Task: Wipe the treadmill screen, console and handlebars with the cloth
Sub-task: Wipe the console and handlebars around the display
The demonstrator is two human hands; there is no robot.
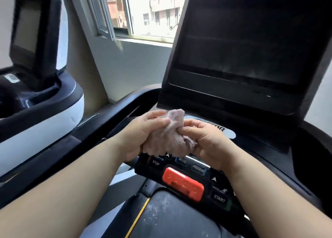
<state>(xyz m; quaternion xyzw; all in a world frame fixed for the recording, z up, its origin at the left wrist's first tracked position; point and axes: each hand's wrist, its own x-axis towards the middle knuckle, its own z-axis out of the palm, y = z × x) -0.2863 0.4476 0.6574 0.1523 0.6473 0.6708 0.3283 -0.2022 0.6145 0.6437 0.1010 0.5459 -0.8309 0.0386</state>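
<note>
A crumpled pink cloth (169, 135) is held between both hands above the treadmill console (181, 173). My left hand (138, 133) grips its left side with the fingers curled over it. My right hand (206, 140) pinches its right side, thumb on top. The large dark screen (248, 40) stands upright behind the hands, with faint streaks on it. Below the hands the console shows STOP, MODE, PROGRAM and START buttons and a red safety key (183, 183). The black left handlebar (111, 117) curves away to the left of my hands.
A second machine with a white body and dark screen (36, 58) stands close on the left. An open window (143, 13) is behind, above a grey wall. The treadmill belt (170, 218) lies below the console.
</note>
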